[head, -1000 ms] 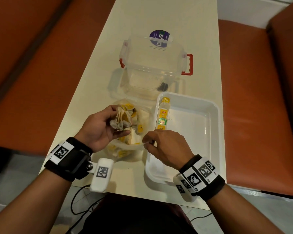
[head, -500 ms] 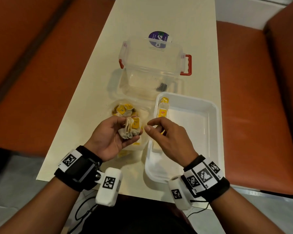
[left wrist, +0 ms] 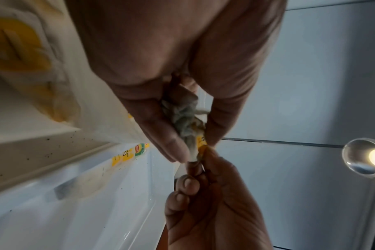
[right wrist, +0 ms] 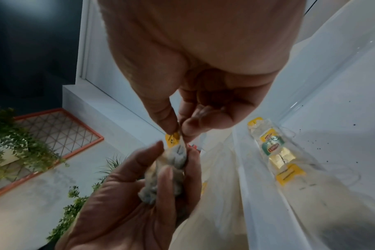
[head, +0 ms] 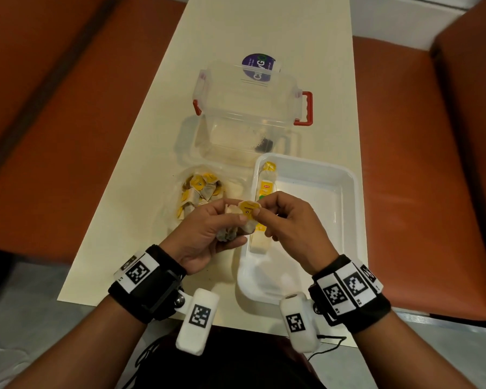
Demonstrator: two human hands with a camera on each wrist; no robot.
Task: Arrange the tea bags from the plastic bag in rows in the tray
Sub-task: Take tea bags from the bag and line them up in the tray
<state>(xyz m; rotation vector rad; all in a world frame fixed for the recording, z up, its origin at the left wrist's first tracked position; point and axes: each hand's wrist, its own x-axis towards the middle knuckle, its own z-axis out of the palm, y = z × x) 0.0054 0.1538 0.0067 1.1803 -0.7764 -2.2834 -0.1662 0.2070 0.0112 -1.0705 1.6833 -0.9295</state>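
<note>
A clump of tea bags (head: 230,226), lifted from the plastic bag (head: 199,189) since a second ago, is gripped by the left hand (head: 208,234); one yellow tag (head: 249,210) is now pinched by the right hand (head: 289,226) for separation.

A café-like booth: long cream table (head: 264,29) between orange upholstered benches (head: 54,113) (potted greenery (right wrist: 2,135) nearby).

Table (head: 264,29) layout, seen from the head

Behind: storage box (head: 250,108). Nearer, left: plastic bag (head: 197,189); right: tray (head: 348,220), tea bags (head: 265,186) inside along left wall.
</note>
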